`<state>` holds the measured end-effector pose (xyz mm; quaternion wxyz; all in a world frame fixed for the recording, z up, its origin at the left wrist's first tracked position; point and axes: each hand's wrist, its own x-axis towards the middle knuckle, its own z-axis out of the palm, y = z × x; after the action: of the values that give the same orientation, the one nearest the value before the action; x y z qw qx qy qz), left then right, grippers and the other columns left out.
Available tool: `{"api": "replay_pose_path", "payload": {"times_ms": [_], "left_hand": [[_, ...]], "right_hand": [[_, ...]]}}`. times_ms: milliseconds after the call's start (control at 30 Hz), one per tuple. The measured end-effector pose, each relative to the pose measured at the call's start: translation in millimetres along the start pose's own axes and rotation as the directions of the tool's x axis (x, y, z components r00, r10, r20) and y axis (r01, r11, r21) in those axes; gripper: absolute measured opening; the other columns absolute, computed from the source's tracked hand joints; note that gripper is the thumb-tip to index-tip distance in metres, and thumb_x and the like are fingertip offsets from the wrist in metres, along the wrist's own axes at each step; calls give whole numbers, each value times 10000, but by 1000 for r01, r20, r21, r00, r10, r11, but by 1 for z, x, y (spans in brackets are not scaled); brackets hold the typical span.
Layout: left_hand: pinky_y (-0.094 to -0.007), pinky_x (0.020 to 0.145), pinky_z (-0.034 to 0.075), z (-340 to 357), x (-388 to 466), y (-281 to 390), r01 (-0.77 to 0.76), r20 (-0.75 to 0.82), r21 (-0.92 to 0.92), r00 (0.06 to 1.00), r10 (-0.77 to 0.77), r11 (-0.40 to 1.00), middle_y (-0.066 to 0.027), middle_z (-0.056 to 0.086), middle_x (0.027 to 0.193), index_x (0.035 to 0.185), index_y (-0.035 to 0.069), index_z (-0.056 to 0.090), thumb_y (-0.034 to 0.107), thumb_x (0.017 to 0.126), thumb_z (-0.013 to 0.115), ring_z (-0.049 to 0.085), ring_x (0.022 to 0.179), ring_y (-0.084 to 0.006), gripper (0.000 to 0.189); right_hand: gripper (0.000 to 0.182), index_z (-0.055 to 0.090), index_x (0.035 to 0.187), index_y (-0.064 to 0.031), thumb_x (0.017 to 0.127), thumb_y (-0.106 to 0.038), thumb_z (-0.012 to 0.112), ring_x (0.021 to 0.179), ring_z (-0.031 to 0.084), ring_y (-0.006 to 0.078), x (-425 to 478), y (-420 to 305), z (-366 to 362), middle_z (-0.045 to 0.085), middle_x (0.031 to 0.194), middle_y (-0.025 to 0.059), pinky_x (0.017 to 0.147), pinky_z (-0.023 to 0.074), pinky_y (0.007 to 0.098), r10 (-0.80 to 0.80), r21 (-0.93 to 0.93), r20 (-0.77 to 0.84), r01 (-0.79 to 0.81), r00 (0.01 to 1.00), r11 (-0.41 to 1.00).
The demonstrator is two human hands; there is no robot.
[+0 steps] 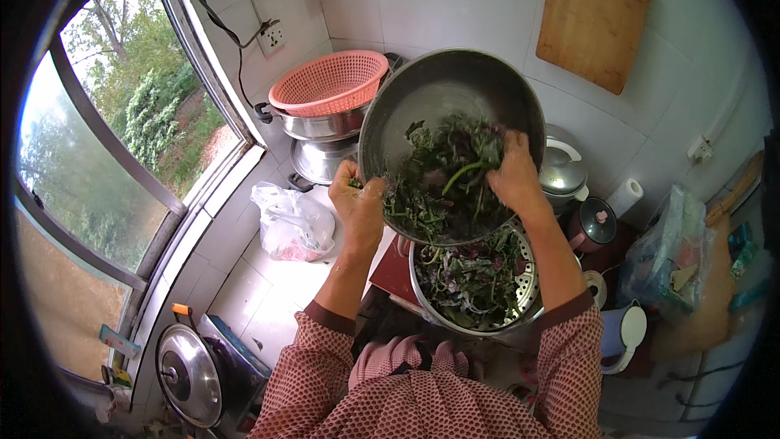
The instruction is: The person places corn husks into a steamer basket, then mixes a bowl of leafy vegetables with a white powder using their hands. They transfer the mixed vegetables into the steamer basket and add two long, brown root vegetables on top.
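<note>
My left hand (359,198) grips the left rim of a large metal basin (420,94), which is tilted towards me. Leafy greens (439,177), dark green and purplish with a whitish coating, lie along the basin's lower side. Inside it, my right hand (515,174) has its fingers in among the leaves; a thick green stem shows beside them. Below the basin stands a round steamer pot (417,292) with a perforated steel tray (527,280). More coated greens (472,286) cover much of that tray. The basin hides the tray's far part.
At the back left, a pink plastic colander (332,82) sits on stacked steel pots (329,125). A white plastic bag (292,222) lies on the tiled counter (244,289). To the right are a lidded pot (560,167), a dark red pot (594,222) and a pitcher (621,332).
</note>
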<state>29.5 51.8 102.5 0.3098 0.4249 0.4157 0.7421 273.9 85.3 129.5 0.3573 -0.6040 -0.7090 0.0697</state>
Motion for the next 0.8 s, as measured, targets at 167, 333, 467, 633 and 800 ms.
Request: {"api": "replay_pose_path", "payload": {"times_ms": [167,333,467,633,800], "left_hand": [[-242,579,335,17,5,8,-184,108,202,981,164,962,35,401,676,695,44,427,-22,694,593,357,659,-76,178],[-261,564,348,24,15,-4,-222,174,266,968,179,938,21,420,642,685,29,438,-16,684,599,378,640,-86,167],[-255,559,348,20,22,-11,-148,159,189,980,119,971,24,419,641,684,30,438,-26,679,595,385,637,-82,167],[-233,573,320,21,24,5,-145,150,218,982,114,965,51,406,686,681,62,409,-22,676,574,361,659,-66,185],[-255,570,327,18,17,-1,-264,185,284,958,217,922,35,407,671,680,42,419,-21,691,586,369,651,-83,180]], "right_hand": [[766,414,1336,-16,644,75,731,1198,461,507,37,-21,33,448,1276,281,976,450,534,2,-3,-223,-3,975,1000],[477,550,1215,-71,756,42,613,1151,505,472,28,-60,65,521,1214,184,938,484,516,-267,-97,-93,258,959,961],[336,623,1120,-85,792,-26,578,1134,526,423,15,-48,79,568,1156,124,915,504,491,-561,-43,62,563,826,825],[310,660,1071,-161,789,-49,595,1152,524,330,-5,-30,77,580,1140,24,919,503,440,-683,-59,229,710,694,702],[317,662,1080,-171,792,-52,607,1139,531,292,-29,-17,63,587,1166,6,944,488,422,-679,-16,311,718,665,696]]}}
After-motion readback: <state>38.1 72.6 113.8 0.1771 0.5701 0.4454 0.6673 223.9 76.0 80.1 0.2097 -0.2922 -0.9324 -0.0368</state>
